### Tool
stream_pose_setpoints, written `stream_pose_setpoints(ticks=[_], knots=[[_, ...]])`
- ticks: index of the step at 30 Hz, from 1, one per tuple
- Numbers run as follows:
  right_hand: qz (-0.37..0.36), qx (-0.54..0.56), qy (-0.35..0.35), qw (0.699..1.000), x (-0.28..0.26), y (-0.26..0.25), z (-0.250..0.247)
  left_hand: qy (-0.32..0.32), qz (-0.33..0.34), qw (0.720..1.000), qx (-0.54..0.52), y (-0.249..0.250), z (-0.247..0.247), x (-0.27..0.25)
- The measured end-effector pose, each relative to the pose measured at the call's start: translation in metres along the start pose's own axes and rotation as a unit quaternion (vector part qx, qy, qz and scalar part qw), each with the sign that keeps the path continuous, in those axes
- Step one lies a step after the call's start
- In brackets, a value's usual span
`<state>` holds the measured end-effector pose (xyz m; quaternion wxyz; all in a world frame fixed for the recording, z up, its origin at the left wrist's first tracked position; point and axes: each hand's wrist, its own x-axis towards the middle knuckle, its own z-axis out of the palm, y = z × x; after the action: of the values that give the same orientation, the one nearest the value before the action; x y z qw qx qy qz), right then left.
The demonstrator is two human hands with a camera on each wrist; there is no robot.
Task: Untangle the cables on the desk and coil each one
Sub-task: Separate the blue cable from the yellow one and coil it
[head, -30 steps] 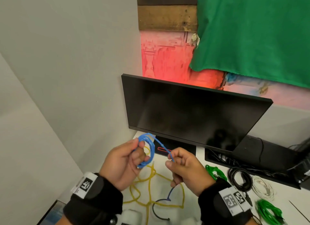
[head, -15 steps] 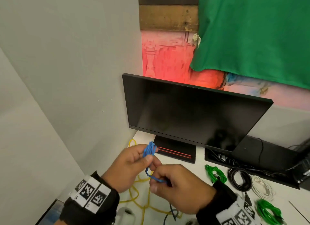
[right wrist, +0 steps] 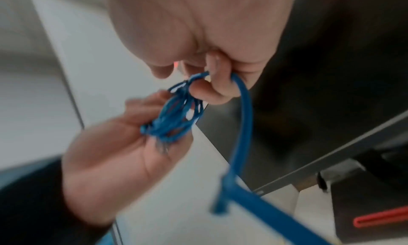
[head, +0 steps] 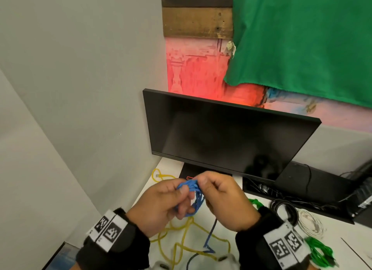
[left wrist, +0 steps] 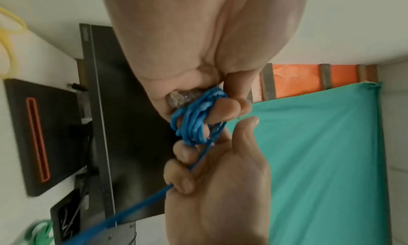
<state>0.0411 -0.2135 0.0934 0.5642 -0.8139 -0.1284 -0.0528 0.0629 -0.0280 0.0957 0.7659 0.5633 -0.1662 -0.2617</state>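
Blue thin rubbery cable [head: 194, 197]: half coiled, held above the white desk [head: 201, 239] between both hands
Left hand [head: 161, 205]: fingers curled round the coil
Right hand [head: 223, 201]: pinches the free strand — feed even loops, keep tension light, avoid snagging the loose yellow cable [head: 181, 233]
Surface: coiled green, black and white cables to the right
Room: black monitor [head: 225, 132], green cloth [head: 302, 38] behind

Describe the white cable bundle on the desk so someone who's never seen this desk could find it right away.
Start at the black monitor and drop to the white desk below its right side, where a few coiled cables lie together. The white cable sits just right of the black coil and above the bright green coil. It is the only pale coil, nearly matching the desk.
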Motion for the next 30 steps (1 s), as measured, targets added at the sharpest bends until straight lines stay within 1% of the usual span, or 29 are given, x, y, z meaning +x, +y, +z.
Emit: stream_pose_setpoints(ticks=[1, 2, 3, 4, 5, 6, 8, 9, 11, 12, 14, 16, 17, 18, 19, 20, 21, 22, 23, 24, 25, 26, 27, 28, 29, 30], knots=[[-0.006, -0.005, 0.03, 1.0, 0.0, 0.002, 0.006, 0.027, -0.005, 0.998, -0.051, -0.003, 0.003, 0.003], [-0.013, -0.015, 0.054, 0.998, -0.001, 0.003, 0.012, 0.04, -0.009, 0.995, -0.087, -0.005, 0.006, 0.005], [-0.022, -0.016, 0.067, 0.997, -0.001, 0.004, 0.018, 0.04, -0.011, 0.994, -0.105, -0.006, 0.009, 0.006], [-0.022, 0.009, 0.077, 0.997, 0.0, 0.005, 0.024, 0.03, -0.01, 0.993, -0.112, -0.006, 0.011, 0.007], [-0.012, 0.041, 0.086, 0.995, 0.0, 0.005, 0.027, 0.018, -0.01, 0.994, -0.108, -0.006, 0.013, 0.008], [-0.001, 0.05, 0.1, 0.994, 0.001, 0.006, 0.029, 0.004, -0.012, 0.996, -0.092, -0.004, 0.015, 0.008], [0.005, 0.031, 0.114, 0.993, 0.004, 0.009, 0.027, -0.02, -0.009, 0.999, -0.039, 0.0, 0.017, 0.009], [0.002, 0.042, 0.102, 0.994, 0.006, 0.01, 0.025, -0.02, -0.004, 1.0, -0.009, 0.001, 0.017, 0.009], [0.009, 0.108, 0.046, 0.993, 0.011, 0.01, 0.02, 0.022, 0.012, 0.999, 0.024, 0.006, 0.017, 0.011], [0.025, 0.133, 0.014, 0.991, 0.014, 0.01, 0.016, 0.057, 0.025, 0.998, 0.007, 0.01, 0.015, 0.013], [0.068, 0.134, -0.037, 0.988, 0.014, 0.018, 0.008, 0.127, 0.045, 0.987, -0.082, 0.022, 0.006, 0.017], [0.104, 0.087, -0.061, 0.989, 0.007, 0.028, 0.003, 0.172, 0.055, 0.971, -0.155, 0.038, -0.01, 0.022], [0.115, 0.062, -0.061, 0.99, 0.004, 0.034, 0.001, 0.182, 0.063, 0.966, -0.174, 0.043, -0.017, 0.023], [0.118, 0.041, -0.04, 0.991, 0.002, 0.037, 0.0, 0.184, 0.073, 0.963, -0.184, 0.046, -0.023, 0.023], [0.111, 0.013, 0.001, 0.994, 0.001, 0.04, -0.002, 0.182, 0.084, 0.962, -0.187, 0.046, -0.027, 0.023], [0.095, -0.025, 0.052, 0.994, 0.002, 0.043, -0.003, 0.179, 0.097, 0.961, -0.186, 0.045, -0.028, 0.023], [0.071, -0.078, 0.087, 0.991, 0.003, 0.045, -0.003, 0.173, 0.11, 0.961, -0.184, 0.041, -0.027, 0.023], [0.054, -0.139, 0.087, 0.985, 0.004, 0.044, -0.001, 0.163, 0.122, 0.962, -0.183, 0.036, -0.025, 0.024], [0.04, -0.194, 0.053, 0.979, 0.003, 0.042, 0.004, 0.15, 0.131, 0.963, -0.179, 0.031, -0.022, 0.025], [0.023, -0.23, -0.004, 0.973, 0.0, 0.037, 0.011, 0.137, 0.137, 0.968, -0.162, 0.026, -0.019, 0.027], [0.001, -0.244, -0.064, 0.968, -0.003, 0.032, 0.019, 0.126, 0.137, 0.975, -0.123, 0.021, -0.018, 0.027], [-0.021, -0.237, -0.106, 0.965, -0.007, 0.026, 0.025, 0.12, 0.131, 0.982, -0.057, 0.016, -0.016, 0.027], [-0.038, -0.222, -0.123, 0.967, -0.01, 0.02, 0.028, 0.115, 0.123, 0.986, 0.023, 0.012, -0.014, 0.026], [-0.046, -0.204, -0.12, 0.971, -0.01, 0.013, 0.028, 0.108, 0.115, 0.982, 0.1, 0.007, -0.013, 0.024], [-0.047, -0.186, -0.11, 0.975, -0.01, 0.007, 0.025, 0.096, 0.106, 0.978, 0.153, 0.003, -0.011, 0.021], [-0.05, -0.172, -0.104, 0.978, -0.009, 0.001, 0.022, 0.08, 0.096, 0.975, 0.184, 0.001, -0.01, 0.017]])
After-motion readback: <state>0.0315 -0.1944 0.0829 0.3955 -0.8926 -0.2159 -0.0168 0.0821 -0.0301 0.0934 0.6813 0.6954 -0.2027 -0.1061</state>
